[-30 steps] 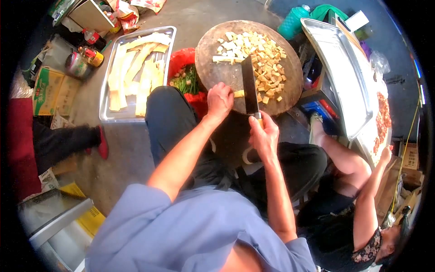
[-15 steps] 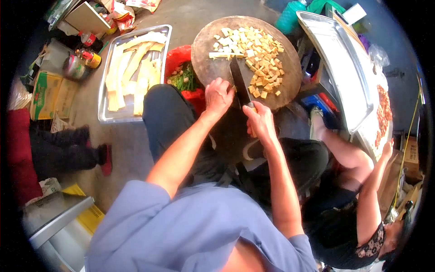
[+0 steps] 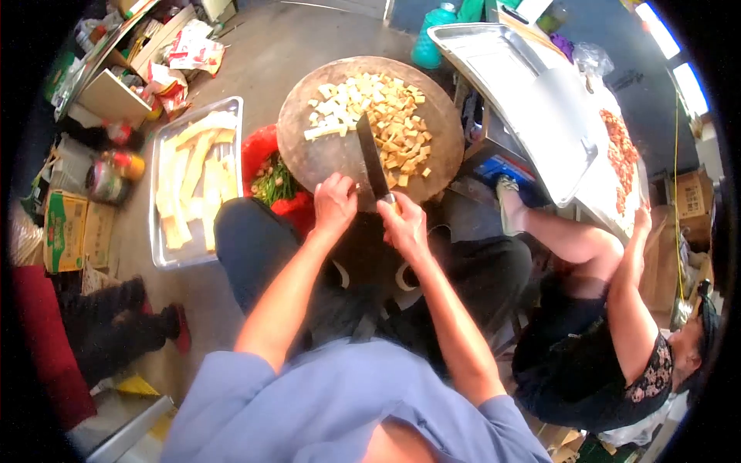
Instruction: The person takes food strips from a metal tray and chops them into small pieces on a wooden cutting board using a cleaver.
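Observation:
My right hand (image 3: 404,225) grips the handle of a dark-bladed knife (image 3: 371,158), whose blade points away from me over a round chopping block (image 3: 297,158). Small pale-yellow cubes (image 3: 401,139) are heaped on the block's far and right parts. A short row of whiter pieces (image 3: 327,132) lies left of the blade tip. My left hand (image 3: 336,204) is at the block's near edge, left of the knife, its fingers curled together. Whether anything is pinched in them I cannot make out.
Left of the block, a metal tray (image 3: 159,231) holds long pale-yellow strips. A red bag (image 3: 261,144) with green vegetables stands between. On the right, a person (image 3: 594,370) sits beside a large metal tray (image 3: 471,35) and reddish food pieces (image 3: 620,158). Bottles and boxes line the left.
The view has tilted, so the block sits lower and further left. My left hand has drawn slightly back toward me, and the knife has moved a little right over the block.

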Motion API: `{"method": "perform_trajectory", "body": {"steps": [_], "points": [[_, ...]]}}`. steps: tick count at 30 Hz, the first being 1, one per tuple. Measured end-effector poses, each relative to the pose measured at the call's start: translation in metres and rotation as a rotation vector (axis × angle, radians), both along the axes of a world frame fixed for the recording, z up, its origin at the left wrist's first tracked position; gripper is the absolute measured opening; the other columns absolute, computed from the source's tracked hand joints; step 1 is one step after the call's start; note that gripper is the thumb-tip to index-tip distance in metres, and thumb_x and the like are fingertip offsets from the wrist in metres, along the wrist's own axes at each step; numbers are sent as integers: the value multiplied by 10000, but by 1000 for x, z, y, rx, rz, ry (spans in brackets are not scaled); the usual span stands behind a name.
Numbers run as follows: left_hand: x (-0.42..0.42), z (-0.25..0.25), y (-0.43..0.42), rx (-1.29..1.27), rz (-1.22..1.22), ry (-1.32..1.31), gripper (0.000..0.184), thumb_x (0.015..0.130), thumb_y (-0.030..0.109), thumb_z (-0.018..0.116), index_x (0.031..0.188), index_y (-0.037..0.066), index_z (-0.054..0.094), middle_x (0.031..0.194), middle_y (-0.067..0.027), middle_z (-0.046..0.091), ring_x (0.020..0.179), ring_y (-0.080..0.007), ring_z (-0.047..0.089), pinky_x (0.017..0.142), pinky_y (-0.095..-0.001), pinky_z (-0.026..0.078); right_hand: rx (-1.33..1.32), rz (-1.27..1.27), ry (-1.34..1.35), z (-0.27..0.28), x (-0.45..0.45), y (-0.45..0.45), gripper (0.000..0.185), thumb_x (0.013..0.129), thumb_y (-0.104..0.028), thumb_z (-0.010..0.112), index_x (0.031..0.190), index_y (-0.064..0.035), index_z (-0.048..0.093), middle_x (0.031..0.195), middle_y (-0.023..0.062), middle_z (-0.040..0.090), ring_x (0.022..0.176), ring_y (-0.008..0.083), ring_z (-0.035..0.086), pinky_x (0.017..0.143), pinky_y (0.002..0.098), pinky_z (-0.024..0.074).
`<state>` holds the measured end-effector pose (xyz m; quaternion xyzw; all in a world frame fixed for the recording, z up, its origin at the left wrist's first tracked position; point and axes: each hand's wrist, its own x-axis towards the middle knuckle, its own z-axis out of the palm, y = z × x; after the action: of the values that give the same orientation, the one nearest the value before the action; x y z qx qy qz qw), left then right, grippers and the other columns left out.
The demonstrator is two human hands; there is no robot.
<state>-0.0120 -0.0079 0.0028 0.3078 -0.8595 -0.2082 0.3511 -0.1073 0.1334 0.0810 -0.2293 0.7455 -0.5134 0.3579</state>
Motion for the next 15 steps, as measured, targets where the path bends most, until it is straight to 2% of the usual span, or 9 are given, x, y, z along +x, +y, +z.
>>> {"method": "perform_trajectory", "body": {"steps": [1, 5, 8, 9, 10, 11, 12, 13, 15], "points": [[2, -1, 2, 23, 23, -10, 64, 760, 119, 637, 804, 72, 631, 830, -126, 590, 814, -347, 598, 699, -462, 437, -25, -24, -29, 0, 1, 4, 419, 886, -290, 688, 1200, -15, 648, 692, 30, 615, 498, 99, 562, 455, 263, 470], [-14, -6, -13, 116, 34, 78, 88, 777, 105, 619, 833, 44, 648, 832, -180, 623, 792, -398, 605, 704, -490, 470, -105, -79, -60, 7, -1, 19, 399, 915, -225, 670, 1246, -10, 611, 669, 11, 569, 473, 82, 524, 414, 248, 420], [-23, 1, -38, 189, 13, 181, 141, 795, 115, 585, 866, 22, 663, 894, -211, 658, 850, -406, 629, 743, -466, 503, -148, -110, -55, 6, 2, 30, 383, 901, -227, 684, 1218, -19, 625, 673, -4, 569, 482, 68, 517, 420, 245, 420], [-24, 22, -45, 240, 32, 12, 180, 809, 122, 559, 896, 12, 671, 937, -214, 667, 897, -398, 636, 782, -447, 507, -147, -90, -73, 5, 4, 35, 340, 894, -236, 691, 1161, -30, 647, 695, -13, 584, 521, 62, 525, 454, 246, 448], [-26, 27, -53, 230, 19, 39, 213, 819, 131, 545, 928, 10, 682, 964, -223, 670, 935, -394, 634, 814, -438, 501, -149, -88, -62, 0, 5, 39, 300, 888, -246, 698, 1104, -41, 668, 716, -23, 599, 561, 56, 534, 489, 248, 476], [-28, 24, -67, 254, 63, -100, 268, 832, 159, 598, 1041, 19, 693, 966, -149, 710, 894, -263, 668, 816, -372, 512, -170, -128, 36, -12, 8, 42, 281, 870, -245, 717, 1066, -50, 669, 711, -29, 597, 610, 51, 533, 537, 258, 485], [-32, 22, -77, 300, 22, -31, 284, 836, 133, 586, 1069, 4, 687, 951, -149, 704, 875, -244, 654, 805, -369, 506, -187, -174, -41, -17, 12, 45, 281, 855, -238, 732, 1046, -45, 661, 724, -24, 614, 653, 54, 543, 573, 261, 485], [-34, -14, -104, 251, 21, 15, 293, 837, 103, 585, 1094, -2, 680, 958, -153, 689, 894, -245, 640, 805, -371, 494, -147, -164, -141, -15, 16, 51, 304, 855, -251, 728, 1064, -43, 656, 770, -8, 646, 704, 66, 558, 611, 274, 497], [-33, -12, -128, 35, 6, -131, 226, 831, 74, 603, 1039, 5, 658, 974, -132, 630, 975, -273, 603, 856, -388, 477, -108, -86, -7, -22, 17, 55, 377, 877, -308, 691, 1136, -40, 641, 823, 53, 669, 772, 142, 638, 696, 332, 524]]}}
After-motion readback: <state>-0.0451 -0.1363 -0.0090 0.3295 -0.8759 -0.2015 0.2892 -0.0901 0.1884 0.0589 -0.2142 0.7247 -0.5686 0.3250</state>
